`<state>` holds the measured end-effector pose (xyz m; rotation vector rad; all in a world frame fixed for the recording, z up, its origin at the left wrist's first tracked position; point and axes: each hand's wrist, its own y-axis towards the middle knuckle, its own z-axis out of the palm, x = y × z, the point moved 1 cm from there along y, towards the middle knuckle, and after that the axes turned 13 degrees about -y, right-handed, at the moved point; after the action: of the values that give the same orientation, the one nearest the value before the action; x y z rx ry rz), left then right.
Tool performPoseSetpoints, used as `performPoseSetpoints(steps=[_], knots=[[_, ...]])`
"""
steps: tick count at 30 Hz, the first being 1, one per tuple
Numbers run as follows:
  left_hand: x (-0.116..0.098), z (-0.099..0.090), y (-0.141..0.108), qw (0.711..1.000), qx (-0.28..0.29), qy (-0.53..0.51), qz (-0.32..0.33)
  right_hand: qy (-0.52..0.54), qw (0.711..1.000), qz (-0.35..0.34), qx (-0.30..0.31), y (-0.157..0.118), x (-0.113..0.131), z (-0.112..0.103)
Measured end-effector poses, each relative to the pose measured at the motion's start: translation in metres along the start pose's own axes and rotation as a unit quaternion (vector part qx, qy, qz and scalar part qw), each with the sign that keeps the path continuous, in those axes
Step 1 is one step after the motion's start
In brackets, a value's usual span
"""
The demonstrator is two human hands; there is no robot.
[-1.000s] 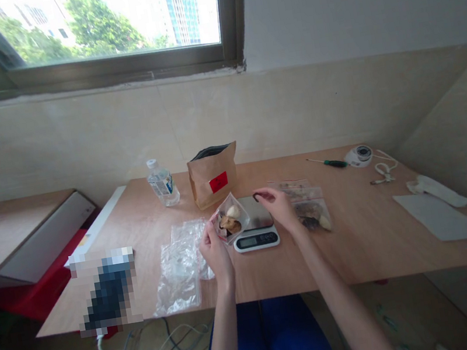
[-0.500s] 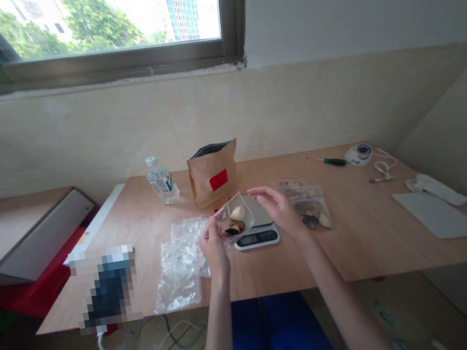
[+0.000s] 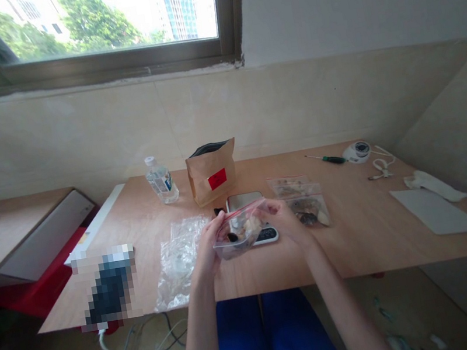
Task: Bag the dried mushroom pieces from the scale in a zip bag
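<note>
A window sits above a pale tiled wall, and below it a plywood table (image 3: 361,255) runs across the view. Near the table's far edge stand a water bottle (image 3: 161,181) and a kraft pouch (image 3: 212,173) with a red label. Toward the right corner lie a screwdriver (image 3: 324,159) and a sheet of paper (image 3: 436,211).

Mid-table, both hands work together on a clear zip bag (image 3: 238,238) held just above a digital scale (image 3: 242,201), covering part of its display end and not resting on it. Inside the bag are pale and dark lumps (image 3: 242,231); blur makes it hard to say what they are. The left hand (image 3: 205,255) is closed on the bag's left side, fingers pinching the plastic. The right hand (image 3: 283,219) reaches the bag's right end, though I cannot tell whether it is clamped there or only touching.

Just right of the scale lies a second filled bag (image 3: 302,204); to its left, nearer the front edge, lies a crumpled plastic bag (image 3: 180,261).
</note>
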<state>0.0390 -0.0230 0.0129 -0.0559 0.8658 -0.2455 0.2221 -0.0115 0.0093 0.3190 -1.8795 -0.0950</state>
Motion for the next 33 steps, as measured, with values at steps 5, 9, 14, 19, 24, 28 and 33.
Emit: performPoseSetpoints(steps=[5,9,14,19,24,28,33], knots=[[0.004,0.005,-0.006,0.992,0.057,0.068,0.09,0.027,0.967,0.064,-0.244,-0.006,-0.008,0.001],[0.017,0.007,-0.009,0.966,0.009,0.185,0.182,-0.043,0.967,0.042,-0.249,-0.02,-0.004,0.005],[0.025,0.013,-0.008,0.948,-0.045,0.217,0.23,-0.144,0.967,-0.014,-0.208,-0.032,0.011,0.01],[0.019,0.019,-0.014,0.948,-0.105,0.164,0.251,-0.027,0.96,0.056,-0.272,-0.035,0.007,0.008],[0.025,0.019,-0.016,0.943,-0.142,0.121,0.275,0.021,0.966,0.067,-0.248,-0.041,-0.002,0.011],[0.034,0.01,-0.012,0.943,-0.158,0.119,0.269,0.016,0.969,0.067,-0.237,-0.046,-0.008,0.012],[0.048,-0.006,0.002,0.945,-0.144,0.138,0.261,-0.003,0.958,0.06,-0.28,-0.042,-0.03,0.013]])
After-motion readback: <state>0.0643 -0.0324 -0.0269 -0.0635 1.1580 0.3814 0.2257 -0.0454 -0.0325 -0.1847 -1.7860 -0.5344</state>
